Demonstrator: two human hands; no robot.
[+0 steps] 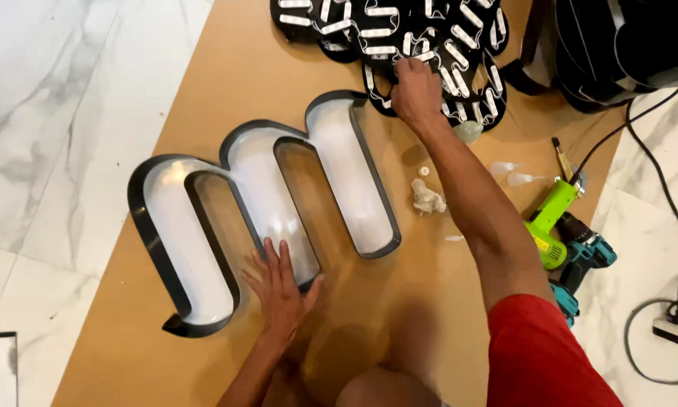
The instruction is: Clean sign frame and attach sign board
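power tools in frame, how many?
2, both on the right edge of the brown board: a lime-green tool lying diagonally, and a teal drill right beside it, partly behind the right arm's red sleeve. More may sit out of frame.

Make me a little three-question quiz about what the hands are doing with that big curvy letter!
1. True or false: the left hand lies flat against the big black-and-white letter shell.
2. What does the right hand reach into?
A. the pile of black plates with small white light blocks
B. the green glue gun
C. the teal drill
3. Fill in: the letter shell rests on a brown ____ laid over the marble floor.

Key: 1 true; 2 A; 3 board.
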